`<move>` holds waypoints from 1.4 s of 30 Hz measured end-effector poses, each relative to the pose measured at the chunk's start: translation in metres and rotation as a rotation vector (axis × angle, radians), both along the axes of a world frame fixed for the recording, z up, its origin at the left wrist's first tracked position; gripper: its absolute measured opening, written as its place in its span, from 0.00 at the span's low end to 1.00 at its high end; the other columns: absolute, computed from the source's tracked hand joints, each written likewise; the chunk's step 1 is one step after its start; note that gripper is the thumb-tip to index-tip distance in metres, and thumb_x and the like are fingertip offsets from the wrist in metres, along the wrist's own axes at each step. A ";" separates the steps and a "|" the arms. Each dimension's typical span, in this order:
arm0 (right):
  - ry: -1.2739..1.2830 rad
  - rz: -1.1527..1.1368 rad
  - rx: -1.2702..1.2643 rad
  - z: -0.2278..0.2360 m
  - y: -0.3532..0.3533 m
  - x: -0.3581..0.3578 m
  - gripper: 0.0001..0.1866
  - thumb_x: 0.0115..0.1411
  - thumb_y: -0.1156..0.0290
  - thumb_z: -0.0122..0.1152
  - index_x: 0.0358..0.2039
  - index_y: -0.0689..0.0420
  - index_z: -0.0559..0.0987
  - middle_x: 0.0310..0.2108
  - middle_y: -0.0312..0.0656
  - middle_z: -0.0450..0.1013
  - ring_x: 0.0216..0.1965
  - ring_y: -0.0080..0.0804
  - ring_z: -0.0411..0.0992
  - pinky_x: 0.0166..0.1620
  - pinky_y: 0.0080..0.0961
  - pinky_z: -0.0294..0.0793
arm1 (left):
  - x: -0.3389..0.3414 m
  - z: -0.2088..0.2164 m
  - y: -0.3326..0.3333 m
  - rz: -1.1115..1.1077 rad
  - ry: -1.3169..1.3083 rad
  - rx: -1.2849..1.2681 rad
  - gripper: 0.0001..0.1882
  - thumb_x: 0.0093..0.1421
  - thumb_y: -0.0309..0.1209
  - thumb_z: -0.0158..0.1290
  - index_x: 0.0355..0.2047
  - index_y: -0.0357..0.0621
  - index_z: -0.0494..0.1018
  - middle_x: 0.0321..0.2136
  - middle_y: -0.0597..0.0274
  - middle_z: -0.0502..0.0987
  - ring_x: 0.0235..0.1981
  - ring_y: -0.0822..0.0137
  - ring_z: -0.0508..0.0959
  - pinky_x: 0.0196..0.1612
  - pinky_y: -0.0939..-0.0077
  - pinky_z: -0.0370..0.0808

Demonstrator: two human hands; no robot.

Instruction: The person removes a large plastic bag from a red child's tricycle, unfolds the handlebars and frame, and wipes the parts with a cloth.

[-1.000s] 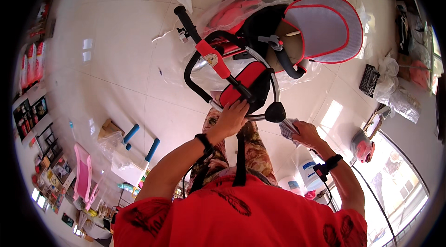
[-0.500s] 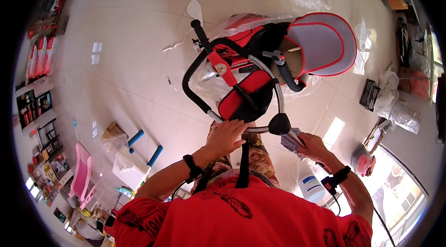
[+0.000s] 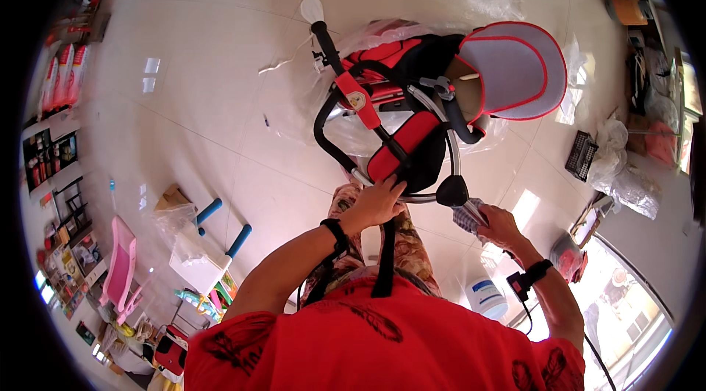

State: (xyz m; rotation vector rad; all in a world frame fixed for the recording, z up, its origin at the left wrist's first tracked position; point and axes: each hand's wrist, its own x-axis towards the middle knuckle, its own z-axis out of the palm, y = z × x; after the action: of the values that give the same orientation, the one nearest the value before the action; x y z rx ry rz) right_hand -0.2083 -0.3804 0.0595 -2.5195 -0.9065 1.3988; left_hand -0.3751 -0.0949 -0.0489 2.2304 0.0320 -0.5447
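Note:
In front of me is a child's stroller or tricycle [image 3: 415, 142] with a bent silver tube frame, black foam grips, and a red and black padded part. My left hand [image 3: 376, 204] is closed on the near end of the silver tube, its fingers partly hidden. At the frame's right side, my right hand [image 3: 501, 228] grips a grey checked cloth [image 3: 466, 216] wrapped against the tube, just past a black plastic joint [image 3: 452, 191]. A red bracket [image 3: 356, 101] crosses the frame. Beyond it lies a grey canopy [image 3: 518, 71] with red trim.
Clear plastic wrapping [image 3: 390, 29] lies under the frame on the tiled floor. A white bucket [image 3: 487, 297] stands by my right forearm. To the left are a white table with blue legs [image 3: 198, 267] and a pink plastic piece [image 3: 120, 264]. A black crate [image 3: 582, 156] sits at right.
The tube frame and red bracket have shifted a little to the right. My left hand has moved right with the tube; my right hand stays on the cloth, slightly lower.

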 end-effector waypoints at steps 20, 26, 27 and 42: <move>0.042 0.010 -0.031 0.055 0.013 -0.004 0.19 0.42 0.65 0.58 0.36 0.59 0.74 0.30 0.51 0.72 0.33 0.52 0.72 0.38 0.42 0.71 | -0.011 0.007 0.007 0.038 -0.199 0.071 0.36 0.56 0.51 0.51 0.57 0.40 0.61 0.54 0.50 0.67 0.52 0.49 0.68 0.53 0.52 0.65; -0.045 0.043 -0.036 0.066 -0.009 -0.003 0.19 0.42 0.65 0.59 0.35 0.60 0.74 0.29 0.52 0.72 0.32 0.51 0.72 0.37 0.41 0.71 | 0.005 -0.005 -0.022 0.023 -0.077 -0.123 0.36 0.57 0.53 0.50 0.58 0.42 0.61 0.54 0.51 0.67 0.52 0.49 0.69 0.53 0.51 0.63; -0.055 0.038 -0.026 0.069 -0.012 -0.002 0.19 0.42 0.64 0.59 0.35 0.61 0.73 0.29 0.52 0.72 0.32 0.51 0.72 0.36 0.40 0.71 | 0.005 -0.003 -0.021 0.017 -0.102 -0.106 0.35 0.57 0.52 0.50 0.58 0.42 0.62 0.54 0.51 0.67 0.52 0.48 0.69 0.53 0.51 0.64; -0.031 0.089 -0.101 0.121 0.030 0.010 0.20 0.42 0.63 0.58 0.36 0.60 0.73 0.31 0.52 0.72 0.35 0.52 0.72 0.39 0.41 0.71 | -0.004 0.057 0.045 0.081 -0.027 -0.208 0.39 0.57 0.52 0.50 0.58 0.33 0.58 0.57 0.41 0.62 0.53 0.42 0.68 0.53 0.55 0.67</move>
State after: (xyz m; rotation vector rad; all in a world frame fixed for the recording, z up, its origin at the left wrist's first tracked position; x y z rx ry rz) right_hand -0.1984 -0.3503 0.1806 -2.6117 -0.9895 1.4704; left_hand -0.3792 -0.0499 0.0079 2.0239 0.0490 -0.4530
